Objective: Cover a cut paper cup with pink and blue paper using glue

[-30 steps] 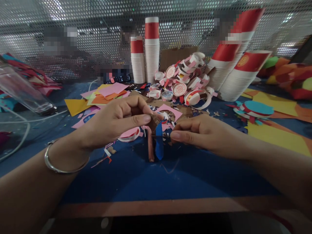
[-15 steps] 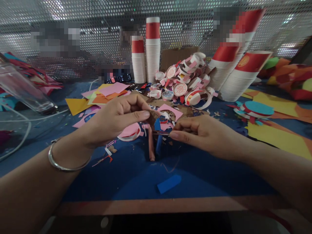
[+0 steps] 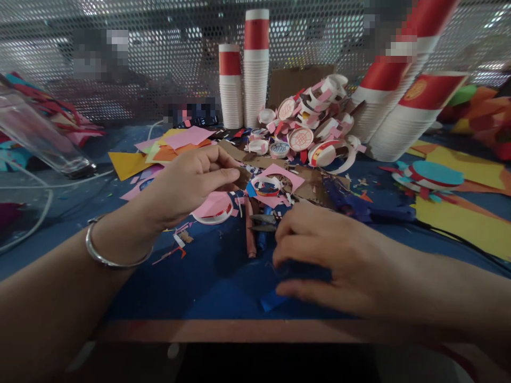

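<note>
My left hand [image 3: 209,173] is closed in a pinch beside a white paper ring [image 3: 268,186] with a red band. A blue paper tab [image 3: 250,188] on the ring's left side is close to the fingertips, and the hold itself is partly hidden. Scissors [image 3: 263,222] show their dark, slightly parted blades pointing left from my right hand [image 3: 315,250]. Its fingers are curled around the hidden handles, while the thumb is stretched away, over a blue paper piece [image 3: 273,301] on the table. A reddish stick [image 3: 250,234] lies below the ring.
Stacks of paper cups [image 3: 256,74] stand behind, with more leaning stacks [image 3: 417,114] at right. A heap of decorated cup rings [image 3: 315,119] lies between them. Coloured paper sheets [image 3: 187,139], a purple glue gun [image 3: 383,208] with a black cord, and a clear bottle [image 3: 43,138] surround the hands.
My right hand has come down and toward me, its thumb spreading over the blue paper piece. My left hand has stayed nearly in place. The view has tilted slightly.
</note>
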`<state>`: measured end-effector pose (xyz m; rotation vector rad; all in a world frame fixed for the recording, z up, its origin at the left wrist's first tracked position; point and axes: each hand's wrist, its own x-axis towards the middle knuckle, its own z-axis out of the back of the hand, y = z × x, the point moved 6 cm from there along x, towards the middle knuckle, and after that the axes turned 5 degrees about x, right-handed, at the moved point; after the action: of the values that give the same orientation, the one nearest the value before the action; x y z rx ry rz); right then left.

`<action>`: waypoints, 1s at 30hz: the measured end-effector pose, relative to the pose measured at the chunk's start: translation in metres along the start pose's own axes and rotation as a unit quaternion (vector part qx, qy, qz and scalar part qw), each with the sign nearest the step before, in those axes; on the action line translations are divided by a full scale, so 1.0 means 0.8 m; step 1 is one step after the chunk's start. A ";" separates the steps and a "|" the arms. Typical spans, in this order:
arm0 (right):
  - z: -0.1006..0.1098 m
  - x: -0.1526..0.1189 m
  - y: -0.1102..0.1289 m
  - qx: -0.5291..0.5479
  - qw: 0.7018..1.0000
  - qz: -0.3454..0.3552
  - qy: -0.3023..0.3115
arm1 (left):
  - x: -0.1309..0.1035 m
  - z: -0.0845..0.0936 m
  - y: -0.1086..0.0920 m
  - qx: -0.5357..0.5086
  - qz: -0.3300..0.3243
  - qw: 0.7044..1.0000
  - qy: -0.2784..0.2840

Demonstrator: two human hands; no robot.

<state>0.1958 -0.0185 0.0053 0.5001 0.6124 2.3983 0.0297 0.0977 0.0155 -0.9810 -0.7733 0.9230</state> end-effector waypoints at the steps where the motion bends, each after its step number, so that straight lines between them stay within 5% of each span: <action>1: -0.005 -0.001 0.003 0.028 0.999 0.001 0.029 | 0.000 0.000 0.000 0.002 0.003 1.000 0.000; 9: -0.021 0.000 0.005 0.095 0.987 -0.065 0.110 | -0.005 -0.003 -0.008 0.030 0.000 0.999 -0.025; 16: -0.020 0.000 0.003 0.120 0.985 -0.084 0.088 | -0.009 -0.016 -0.010 -0.001 0.028 1.000 -0.008; 24: -0.022 0.003 0.007 0.103 0.983 -0.100 0.118 | -0.011 -0.011 -0.005 0.093 0.047 0.995 0.006; 30: -0.025 -0.001 -0.003 0.106 0.989 -0.071 0.070 | -0.012 -0.005 -0.008 -0.019 0.073 0.997 -0.029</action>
<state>0.1879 -0.0238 -0.0127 0.3632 0.9405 2.2585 0.0311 0.0859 0.0185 -1.0580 -0.7786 1.0696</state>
